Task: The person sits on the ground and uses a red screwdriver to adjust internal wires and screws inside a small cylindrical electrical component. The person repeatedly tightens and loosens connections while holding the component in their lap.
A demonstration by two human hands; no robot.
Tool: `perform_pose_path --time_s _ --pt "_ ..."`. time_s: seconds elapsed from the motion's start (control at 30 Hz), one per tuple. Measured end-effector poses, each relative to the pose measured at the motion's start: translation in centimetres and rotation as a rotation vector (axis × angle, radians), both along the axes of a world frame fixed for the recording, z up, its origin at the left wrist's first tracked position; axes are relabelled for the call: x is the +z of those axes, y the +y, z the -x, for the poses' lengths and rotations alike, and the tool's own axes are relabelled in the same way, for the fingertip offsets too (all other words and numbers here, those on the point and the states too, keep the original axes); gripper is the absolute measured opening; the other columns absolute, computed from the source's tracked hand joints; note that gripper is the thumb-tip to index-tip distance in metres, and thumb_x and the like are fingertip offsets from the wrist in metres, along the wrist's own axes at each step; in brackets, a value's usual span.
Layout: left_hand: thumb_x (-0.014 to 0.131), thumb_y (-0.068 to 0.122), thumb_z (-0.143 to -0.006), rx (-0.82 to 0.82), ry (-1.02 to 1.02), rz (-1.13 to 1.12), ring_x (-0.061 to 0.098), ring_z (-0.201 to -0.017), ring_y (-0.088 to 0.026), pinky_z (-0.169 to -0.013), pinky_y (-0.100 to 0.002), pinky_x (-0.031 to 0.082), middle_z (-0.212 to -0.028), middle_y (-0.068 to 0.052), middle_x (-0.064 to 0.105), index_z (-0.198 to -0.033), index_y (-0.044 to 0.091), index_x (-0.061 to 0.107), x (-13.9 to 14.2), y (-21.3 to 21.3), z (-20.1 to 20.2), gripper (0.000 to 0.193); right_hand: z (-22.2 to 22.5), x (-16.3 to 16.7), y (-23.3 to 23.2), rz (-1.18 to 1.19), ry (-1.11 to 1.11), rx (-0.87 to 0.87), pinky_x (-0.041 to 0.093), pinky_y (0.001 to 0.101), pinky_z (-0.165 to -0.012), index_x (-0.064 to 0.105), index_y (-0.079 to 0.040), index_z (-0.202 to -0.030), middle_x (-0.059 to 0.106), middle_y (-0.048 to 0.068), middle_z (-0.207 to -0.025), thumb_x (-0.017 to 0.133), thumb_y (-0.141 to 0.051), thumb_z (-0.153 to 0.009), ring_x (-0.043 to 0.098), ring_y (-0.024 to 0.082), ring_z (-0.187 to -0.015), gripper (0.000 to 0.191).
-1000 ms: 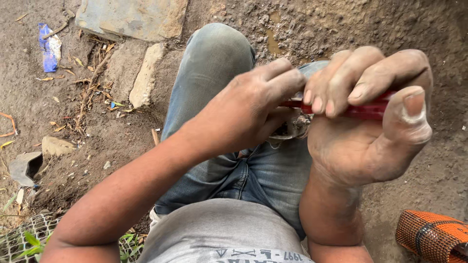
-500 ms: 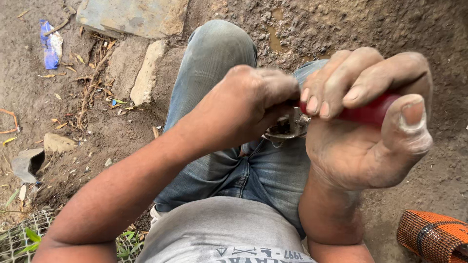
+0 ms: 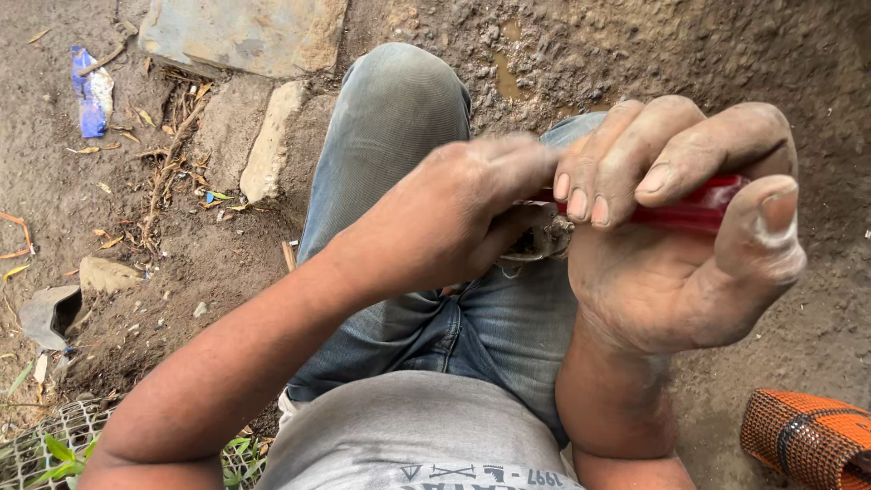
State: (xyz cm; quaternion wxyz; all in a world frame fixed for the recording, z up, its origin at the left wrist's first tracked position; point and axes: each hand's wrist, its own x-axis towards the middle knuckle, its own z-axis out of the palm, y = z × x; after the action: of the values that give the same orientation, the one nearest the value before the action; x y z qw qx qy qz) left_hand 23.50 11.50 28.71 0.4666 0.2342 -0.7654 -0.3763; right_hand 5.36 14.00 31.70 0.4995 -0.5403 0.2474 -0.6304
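Since a second ago we're curling our left hand (image 3: 454, 213) tighter against the red handle (image 3: 685, 210); its grip stays hidden. Our right hand (image 3: 676, 227) is clamping fingers (image 3: 626, 163) around that handle, above our jeans (image 3: 390, 136).

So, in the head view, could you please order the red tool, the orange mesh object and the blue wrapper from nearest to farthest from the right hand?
1. Red tool: held in the right hand.
2. Orange mesh object: on the ground, lower right corner.
3. Blue wrapper: on the dirt, far upper left.
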Motion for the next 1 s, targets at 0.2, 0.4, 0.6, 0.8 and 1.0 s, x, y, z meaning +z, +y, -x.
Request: perform_pose_path --time_s 0.2,0.4,0.6,0.8,1.0 --pt "0.079 0.010 -0.088 0.147 -0.064 -0.081 0.069 -0.085 -0.031 -0.074 -0.040 0.056 -0.091 -0.011 0.065 -0.097 0.003 0.063 0.2 -0.1 0.6 0.019 0.1 -0.2 -0.2 0.032 0.062 -0.011 0.049 0.0355 -0.059 0.053 -0.004 -0.098 0.053 0.014 -0.071 0.047 -0.048 -0.115 0.053 0.020 -0.058 0.048" --pt "0.076 0.008 -0.097 -0.017 -0.132 -0.070 0.070 -0.093 -0.030 -0.081 -0.041 0.055 -0.095 -0.008 0.065 -0.105 0.005 0.064 0.2 -0.4 -0.2 0.016 0.2 -0.3 -0.2 0.013 0.026 -0.013 0.049 0.0354 -0.059 0.053 -0.004 -0.099 0.054 0.015 -0.071 0.045 -0.049 -0.115 0.051 0.021 -0.059 0.048" --pt "0.080 0.014 -0.090 0.139 -0.159 -0.048 0.065 -0.100 -0.034 -0.087 -0.044 0.054 -0.100 -0.012 0.062 -0.108 0.002 0.062 -0.2 -0.6 0.9 0.028 0.4 -1.1 -0.5 0.016 -0.004 -0.039 0.048 0.0336 -0.057 0.054 -0.005 -0.103 0.054 0.014 -0.073 0.044 -0.054 -0.115 0.052 0.020 -0.058 0.051" --pt "0.076 0.011 -0.085 0.195 -0.404 -0.002 0.065 -0.096 -0.036 -0.081 -0.046 0.052 -0.099 -0.014 0.064 -0.109 0.005 0.071 -1.5 -0.7 -1.9 0.025 0.9 -1.9 -2.0 0.053 -0.049 0.011 0.050 0.0336 -0.057 0.051 -0.015 -0.111 0.054 0.007 -0.067 0.045 -0.061 -0.103 0.054 0.017 -0.053 0.047" --pt "0.073 0.010 -0.086 0.034 -0.417 -0.054 0.067 -0.092 -0.036 -0.081 -0.046 0.053 -0.095 -0.013 0.067 -0.103 0.005 0.071 -2.8 -1.3 -1.8 0.018 1.4 -2.3 -2.0 0.033 -0.143 0.118 0.053 0.0322 -0.055 0.053 -0.013 -0.102 0.058 0.007 -0.065 0.035 -0.065 -0.106 0.057 0.016 -0.053 0.055"
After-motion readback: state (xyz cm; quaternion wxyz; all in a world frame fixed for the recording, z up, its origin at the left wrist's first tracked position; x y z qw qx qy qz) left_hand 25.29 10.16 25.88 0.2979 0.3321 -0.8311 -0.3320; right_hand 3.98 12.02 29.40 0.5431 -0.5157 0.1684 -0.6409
